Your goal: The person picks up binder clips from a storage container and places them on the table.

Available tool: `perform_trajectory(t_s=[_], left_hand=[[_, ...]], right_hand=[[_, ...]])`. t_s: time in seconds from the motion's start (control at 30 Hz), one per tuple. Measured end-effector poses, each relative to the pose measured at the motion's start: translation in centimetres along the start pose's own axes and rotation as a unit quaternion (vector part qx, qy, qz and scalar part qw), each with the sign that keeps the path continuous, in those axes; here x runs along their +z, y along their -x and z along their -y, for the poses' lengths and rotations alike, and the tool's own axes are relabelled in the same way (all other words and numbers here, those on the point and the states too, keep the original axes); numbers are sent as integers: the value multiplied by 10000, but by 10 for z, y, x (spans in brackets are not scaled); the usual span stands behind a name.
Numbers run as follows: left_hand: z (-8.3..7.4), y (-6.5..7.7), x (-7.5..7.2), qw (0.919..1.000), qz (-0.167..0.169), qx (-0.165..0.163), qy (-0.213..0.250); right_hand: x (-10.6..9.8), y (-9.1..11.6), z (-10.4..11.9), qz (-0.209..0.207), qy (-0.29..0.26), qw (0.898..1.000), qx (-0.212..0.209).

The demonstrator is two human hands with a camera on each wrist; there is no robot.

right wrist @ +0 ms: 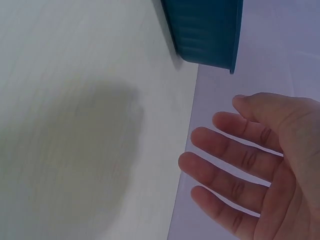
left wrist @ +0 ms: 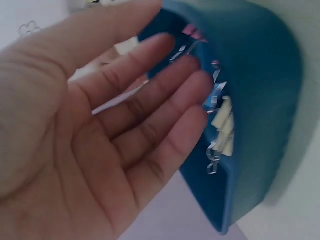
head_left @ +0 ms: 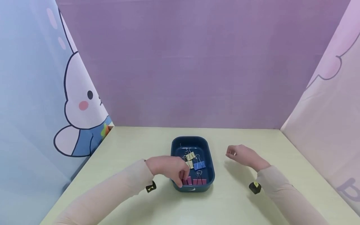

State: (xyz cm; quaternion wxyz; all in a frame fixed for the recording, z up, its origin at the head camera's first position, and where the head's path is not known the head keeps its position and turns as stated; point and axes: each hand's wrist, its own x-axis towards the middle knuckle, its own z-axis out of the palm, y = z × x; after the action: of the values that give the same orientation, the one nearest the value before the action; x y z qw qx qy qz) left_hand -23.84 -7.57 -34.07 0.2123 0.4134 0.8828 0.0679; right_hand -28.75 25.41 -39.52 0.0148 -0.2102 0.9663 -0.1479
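Observation:
A dark blue plastic basket (head_left: 203, 188) stands mid-table with several binder clips inside. A pink binder clip (head_left: 200, 182) lies at its near end, and another pink clip (head_left: 189, 180) is beside my left hand. Farther in are a blue binder clip (head_left: 199, 166) and yellow binder clips (head_left: 190, 156). My left hand (head_left: 170, 168) reaches over the basket's near left side, fingertips pointing down by the pink clips. In the left wrist view its fingers (left wrist: 167, 135) are loosely bent with nothing between them. Right of the basket, my right hand (head_left: 244, 155) hovers above the table, fingers relaxed and apart, holding nothing.
The pale yellow table (head_left: 135, 142) ends at a purple backdrop (head_left: 180, 68). Printed curtains hang at both sides, with a cartoon rabbit (head_left: 81, 106) on the left one. Small black devices (head_left: 255, 187) are strapped at both wrists.

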Motion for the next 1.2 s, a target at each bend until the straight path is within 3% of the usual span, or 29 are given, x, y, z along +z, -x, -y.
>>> perform_trajectory(t_s=[0.13, 0.37, 0.47, 0.6, 0.73, 0.87, 1.03, 1.2], left_hand=[[2, -1, 6, 9994, 345, -41, -84], [6, -5, 10, 9987, 377, 7, -347], [7, -6, 10, 9986, 376, 52, -365], [7, -6, 9, 9985, 416, 91, -342], [7, -6, 9, 9980, 478, 207, -366], [8, -7, 10, 9974, 483, 330, -423], [8, -8, 10, 9977, 429, 343, -410], [7, -7, 10, 9978, 389, 354, -409]], right_hand=[[-2, 0, -1, 21, 3, 10000, 22], [-8, -5, 4, -23, -62, 10000, -45], [-16, -10, 19, -22, -207, 9997, -118], [-24, -19, 56, 25, -424, 9983, -387], [-20, -26, 96, 417, -451, 9932, -992], [-7, -31, 122, 1031, 46, 9856, -1338], [10, -34, 136, 1338, 752, 9809, -1198], [17, -32, 140, 1703, 526, 9795, -944]])
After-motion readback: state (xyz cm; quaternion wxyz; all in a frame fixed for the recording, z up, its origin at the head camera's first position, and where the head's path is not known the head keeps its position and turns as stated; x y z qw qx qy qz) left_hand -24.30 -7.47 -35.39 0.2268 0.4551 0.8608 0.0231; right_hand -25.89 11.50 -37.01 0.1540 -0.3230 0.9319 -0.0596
